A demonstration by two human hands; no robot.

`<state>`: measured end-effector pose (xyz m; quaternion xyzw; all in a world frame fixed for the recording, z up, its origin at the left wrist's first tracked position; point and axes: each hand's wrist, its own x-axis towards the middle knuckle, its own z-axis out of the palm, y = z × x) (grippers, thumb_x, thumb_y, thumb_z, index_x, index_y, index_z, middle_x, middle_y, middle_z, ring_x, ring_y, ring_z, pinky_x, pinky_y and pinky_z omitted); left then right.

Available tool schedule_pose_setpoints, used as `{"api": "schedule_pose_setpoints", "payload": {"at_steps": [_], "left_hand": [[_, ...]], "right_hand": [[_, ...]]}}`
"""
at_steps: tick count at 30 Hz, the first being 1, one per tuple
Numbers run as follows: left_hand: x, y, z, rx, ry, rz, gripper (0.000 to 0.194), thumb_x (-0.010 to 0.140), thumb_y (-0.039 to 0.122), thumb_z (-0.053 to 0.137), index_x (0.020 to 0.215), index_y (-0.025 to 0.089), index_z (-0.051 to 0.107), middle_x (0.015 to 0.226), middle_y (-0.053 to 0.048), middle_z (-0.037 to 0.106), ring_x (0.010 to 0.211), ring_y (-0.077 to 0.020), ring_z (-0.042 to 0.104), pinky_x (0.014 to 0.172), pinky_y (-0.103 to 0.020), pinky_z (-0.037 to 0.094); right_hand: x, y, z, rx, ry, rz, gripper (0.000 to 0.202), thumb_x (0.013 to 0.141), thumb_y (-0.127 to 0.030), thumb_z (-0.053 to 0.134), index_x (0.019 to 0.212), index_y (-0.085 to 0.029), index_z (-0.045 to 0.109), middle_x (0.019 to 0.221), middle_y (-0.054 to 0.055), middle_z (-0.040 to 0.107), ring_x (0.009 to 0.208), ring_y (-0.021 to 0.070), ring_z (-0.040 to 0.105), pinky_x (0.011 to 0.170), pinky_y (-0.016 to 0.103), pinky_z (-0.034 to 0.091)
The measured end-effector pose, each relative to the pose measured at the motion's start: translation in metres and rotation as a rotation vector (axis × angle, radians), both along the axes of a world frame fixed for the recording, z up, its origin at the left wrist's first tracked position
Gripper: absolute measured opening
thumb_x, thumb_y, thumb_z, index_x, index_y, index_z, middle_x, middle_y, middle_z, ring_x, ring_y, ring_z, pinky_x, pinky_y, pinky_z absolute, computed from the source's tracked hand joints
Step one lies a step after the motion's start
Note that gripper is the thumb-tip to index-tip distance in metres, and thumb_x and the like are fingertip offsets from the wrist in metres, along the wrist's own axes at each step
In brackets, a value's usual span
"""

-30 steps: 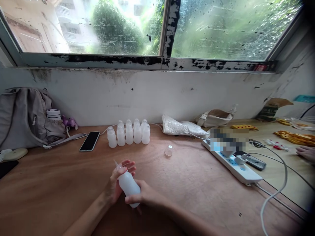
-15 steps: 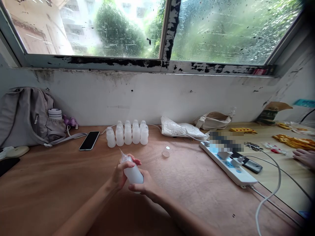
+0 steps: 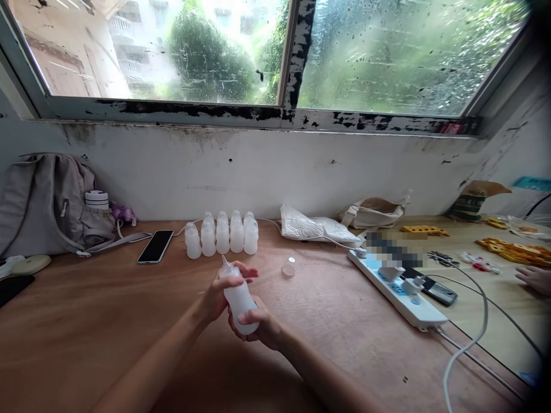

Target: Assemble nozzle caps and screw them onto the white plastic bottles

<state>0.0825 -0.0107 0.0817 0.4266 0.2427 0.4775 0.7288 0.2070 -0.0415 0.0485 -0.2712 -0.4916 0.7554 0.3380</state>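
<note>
Between my two hands is a translucent white squeeze bottle [image 3: 239,301] with a narrow pointed nozzle [image 3: 225,261]. It tilts, nozzle up and to the left. My left hand [image 3: 219,291] grips it near the nozzle end, thumb across the front and some fingers stretched past it. My right hand [image 3: 260,324] wraps round the base with the thumb on the near side. Behind them, several similar white bottles [image 3: 222,235] stand upright in a cluster. A small clear round cap or ring [image 3: 288,270] and a tiny white disc [image 3: 291,260] lie to the right on the table.
A phone [image 3: 155,246] and a grey backpack [image 3: 47,201] are at the left. To the right lie a foil pouch [image 3: 318,225], a fabric bag [image 3: 372,213] and a power strip [image 3: 419,310] with trailing cables. Another person's hand [image 3: 534,279] rests by yellow parts [image 3: 512,250].
Both hands and the bottle have shifted slightly right. The bottle now stands somewhat steeper, and my right hand has moved lower round its base.
</note>
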Motion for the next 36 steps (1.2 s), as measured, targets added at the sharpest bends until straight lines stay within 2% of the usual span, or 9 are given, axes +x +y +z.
{"api": "schedule_pose_setpoints", "payload": {"at_steps": [5,11,14,17,22,25,28,32,36], "left_hand": [[0.003,0.000,-0.022,-0.146,0.029,0.156,0.039,0.072,0.048,0.052,0.099,0.019,0.054,0.095,-0.005,0.061,0.090,-0.0211,0.055,0.073,-0.029,0.043],[0.003,-0.007,-0.050,-0.255,0.000,0.132,0.051,0.074,0.057,0.043,0.098,0.014,0.057,0.087,-0.008,0.064,0.081,-0.0208,0.059,0.067,-0.027,0.045],[-0.002,-0.007,-0.052,-0.263,0.008,0.203,0.048,0.074,0.054,0.046,0.100,0.014,0.056,0.093,-0.008,0.063,0.081,-0.0204,0.060,0.065,-0.026,0.046],[-0.007,-0.007,-0.049,-0.289,0.026,0.203,0.046,0.073,0.052,0.048,0.102,0.016,0.054,0.095,-0.008,0.063,0.077,-0.0199,0.061,0.065,-0.028,0.047],[-0.010,-0.008,-0.048,-0.285,0.065,0.114,0.046,0.073,0.055,0.045,0.093,0.016,0.056,0.086,-0.008,0.064,0.067,-0.0174,0.061,0.064,-0.029,0.047],[-0.010,-0.009,-0.049,-0.257,0.085,0.099,0.046,0.073,0.056,0.044,0.090,0.015,0.057,0.079,-0.007,0.062,0.062,-0.0162,0.059,0.060,-0.028,0.047],[-0.010,-0.011,-0.050,-0.220,0.131,0.092,0.044,0.073,0.053,0.047,0.090,0.014,0.058,0.076,-0.007,0.061,0.062,-0.0165,0.058,0.056,-0.027,0.045],[-0.011,-0.013,-0.047,-0.113,0.289,0.026,0.029,0.070,0.040,0.058,0.081,0.013,0.061,0.068,-0.003,0.058,0.061,-0.0147,0.054,0.052,-0.022,0.038],[-0.010,-0.012,-0.043,0.062,0.473,0.008,0.027,0.064,0.031,0.065,0.086,0.015,0.065,0.077,-0.004,0.060,0.069,-0.0158,0.053,0.056,-0.021,0.036]], "right_hand": [[-0.002,0.006,-0.003,0.231,-0.276,-0.369,0.037,0.070,-0.046,0.055,0.093,-0.018,0.049,0.071,0.000,0.050,0.056,0.0097,0.046,0.044,0.019,0.036],[0.006,0.022,-0.018,0.446,-0.450,-0.318,0.044,0.083,-0.052,0.029,0.087,-0.017,0.056,0.076,0.002,0.051,0.061,0.0122,0.048,0.056,0.025,0.043],[0.022,0.036,-0.022,0.729,-0.679,-0.631,0.035,0.083,-0.043,0.035,0.084,-0.017,0.058,0.082,0.006,0.052,0.074,0.0169,0.050,0.071,0.031,0.042],[0.048,0.054,-0.023,0.926,-0.926,-1.028,0.028,0.079,-0.030,0.042,0.102,-0.018,0.053,0.103,0.012,0.048,0.098,0.0240,0.044,0.085,0.040,0.034],[0.090,0.079,-0.037,0.792,-1.202,-1.245,0.053,0.071,-0.025,0.046,0.123,-0.018,0.035,0.128,0.015,0.032,0.114,0.0308,0.033,0.087,0.048,0.030],[0.099,0.085,-0.045,0.685,-1.128,-1.148,0.044,0.071,-0.025,0.045,0.114,-0.014,0.045,0.114,0.016,0.048,0.108,0.0286,0.041,0.088,0.045,0.031],[0.095,0.085,-0.044,0.594,-0.831,-1.076,0.034,0.073,-0.032,0.046,0.102,-0.014,0.051,0.096,0.012,0.057,0.092,0.0230,0.051,0.083,0.039,0.038],[0.078,0.076,-0.031,0.368,-0.316,-1.032,0.036,0.072,-0.044,0.050,0.095,-0.016,0.049,0.083,0.006,0.057,0.075,0.0166,0.055,0.069,0.032,0.045],[0.059,0.065,-0.022,0.285,-0.136,-0.970,0.032,0.071,-0.044,0.054,0.087,-0.017,0.049,0.078,0.003,0.053,0.068,0.0133,0.053,0.061,0.027,0.045]]}}
